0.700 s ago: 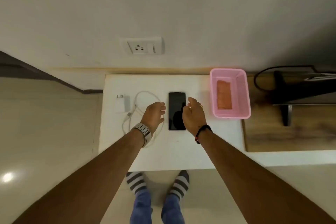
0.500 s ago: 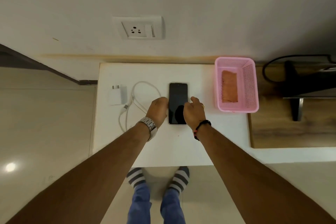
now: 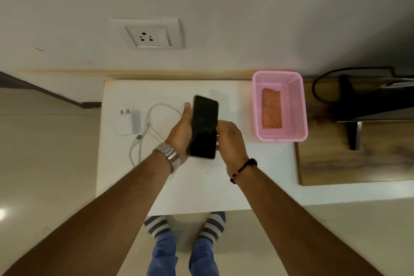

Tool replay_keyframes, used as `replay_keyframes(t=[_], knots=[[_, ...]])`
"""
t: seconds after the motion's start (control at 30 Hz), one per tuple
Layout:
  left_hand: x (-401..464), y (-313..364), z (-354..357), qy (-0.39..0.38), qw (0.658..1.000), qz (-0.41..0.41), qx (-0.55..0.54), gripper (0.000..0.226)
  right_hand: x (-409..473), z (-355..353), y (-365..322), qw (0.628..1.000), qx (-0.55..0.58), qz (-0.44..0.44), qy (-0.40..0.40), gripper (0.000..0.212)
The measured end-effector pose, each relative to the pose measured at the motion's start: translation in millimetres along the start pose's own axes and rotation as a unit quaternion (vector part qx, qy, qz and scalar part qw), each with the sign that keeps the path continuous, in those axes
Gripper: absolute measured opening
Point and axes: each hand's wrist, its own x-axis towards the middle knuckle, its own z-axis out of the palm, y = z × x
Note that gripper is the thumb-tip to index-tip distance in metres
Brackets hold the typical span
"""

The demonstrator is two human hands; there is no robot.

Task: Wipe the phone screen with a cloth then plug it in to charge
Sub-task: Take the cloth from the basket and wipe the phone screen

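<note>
The slim black-screened phone (image 3: 204,126) is up off the white table (image 3: 197,181), cradled in the left hand (image 3: 182,132) with the right hand (image 3: 230,139) pinching its edge; wiping not yet begun, I'd say; next, the folded orange cloth (image 3: 271,108) in the pink plastic basket (image 3: 298,105) needs fetching.

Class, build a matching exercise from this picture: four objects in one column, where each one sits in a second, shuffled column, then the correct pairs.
Objects
1. phone
2. orange cloth
3. charger adapter
4. socket

Places
A. on the wall above the table
B. inside the pink basket
C. held between the left hand and the right hand
D. lying on the white table, left of the cable

Pairs: 1-C, 2-B, 3-D, 4-A
</note>
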Motion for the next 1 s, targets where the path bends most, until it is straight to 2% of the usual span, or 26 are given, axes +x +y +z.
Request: replay_keyframes(t=[0.1,0.2,0.27,0.33,0.37,0.43,0.5,0.57,0.73,0.87,0.93,1.0], knots=[[-4,6,2,-0.055,0.998,-0.002,-0.044,0.073,-5,-17,-11,0.999,-0.018,-0.033,-0.032,0.031],[-6,9,2,-0.084,0.994,0.009,-0.076,0.075,2,-45,-19,0.99,-0.068,-0.114,-0.044,0.027],[-6,10,-1,-0.105,0.991,0.015,-0.085,0.077,17,-69,-21,0.974,-0.13,-0.183,0.02,0.018],[-6,7,-5,-0.126,0.987,0.017,-0.098,0.078,40,-95,-18,0.949,-0.194,-0.216,0.126,0.012],[-6,4,-7,-0.136,0.985,0.013,-0.11,0.079,52,-108,-15,0.937,-0.226,-0.211,0.165,0.012],[-6,-1,-9,-0.162,0.978,0.005,-0.135,0.081,77,-127,-7,0.918,-0.299,-0.175,0.192,0.015],[-6,-5,-9,-0.183,0.973,0.004,-0.144,0.082,97,-136,2,0.902,-0.369,-0.139,0.177,0.017],[-5,-9,-8,-0.194,0.97,0.01,-0.146,0.082,109,-138,10,0.898,-0.393,-0.118,0.156,0.017],[-2,-11,-6,-0.215,0.964,0.021,-0.155,0.081,121,-136,17,0.928,-0.316,-0.105,0.168,0.017],[-6,-10,-2,-0.214,0.964,0.025,-0.153,0.079,117,-138,10,0.962,-0.226,-0.081,0.132,0.011],[-9,-9,-1,-0.21,0.965,0.026,-0.154,0.079,107,-141,-5,0.963,-0.196,-0.1,0.156,0.016],[-13,-6,1,-0.203,0.966,0.022,-0.16,0.079,85,-141,-25,0.974,-0.104,-0.156,0.125,0.022]])
